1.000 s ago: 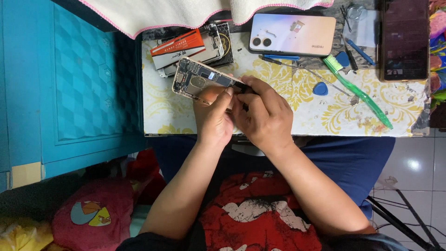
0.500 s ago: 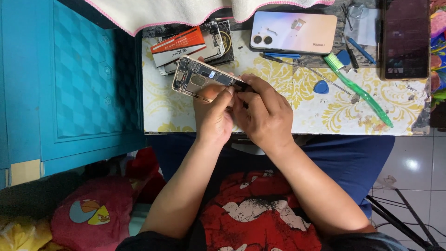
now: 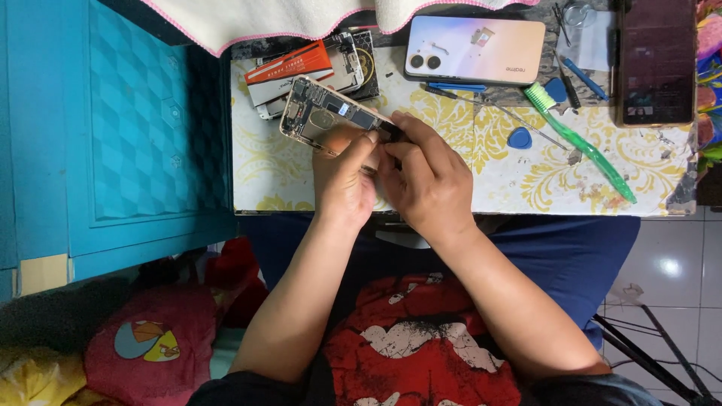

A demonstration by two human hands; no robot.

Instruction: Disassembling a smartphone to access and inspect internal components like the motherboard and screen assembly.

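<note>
Both hands [image 3: 391, 177] around opened phone [image 3: 323, 116].

The person wears a black T-shirt with a large red print crossed by white, cracked-looking shapes on the chest. Both forearms are bare to past the elbow. The left hand [image 3: 342, 177] and the right hand [image 3: 425, 180] carry no gloves, and no rings or watch show.

A small home phone-repair corner: a patterned table [image 3: 481, 188] in the upper middle carries an opened phone [image 3: 323, 116], a finished phone [image 3: 474, 49], a toothbrush [image 3: 579, 143], picks and screwdrivers. A blue cabinet [image 3: 128, 128] stands left; tiled floor lower right.
</note>
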